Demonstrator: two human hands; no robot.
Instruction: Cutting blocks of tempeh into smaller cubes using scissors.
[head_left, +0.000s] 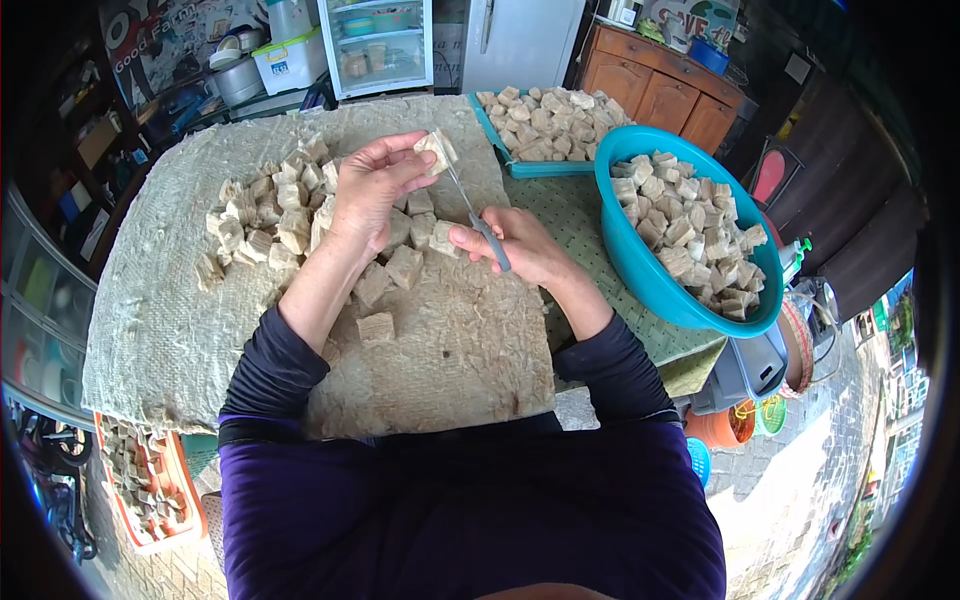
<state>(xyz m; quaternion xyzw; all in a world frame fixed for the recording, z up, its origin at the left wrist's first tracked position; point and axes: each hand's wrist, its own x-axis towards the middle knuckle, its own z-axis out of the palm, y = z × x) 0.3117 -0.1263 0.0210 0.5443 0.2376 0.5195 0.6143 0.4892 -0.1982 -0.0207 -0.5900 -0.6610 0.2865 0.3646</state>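
Note:
Between its thumb and fingers, my left hand pinches a small mineral wool block. My right hand grips the grey handle of a pair of scissors. The scissor blades reach up to the block and lie against its right side; I cannot tell how far they are apart. Loose mineral wool cubes are heaped beneath and left of my left forearm, partly hidden by it. One cube lies nearer to me, by itself. All of these rest on a thick fibrous mineral wool slab.
Right of the slab, a teal basin full of cubes tilts on a green patterned table cover. A blue tray of cubes sits behind. An orange crate with more pieces stands low left. Grey plastic bins are below the basin.

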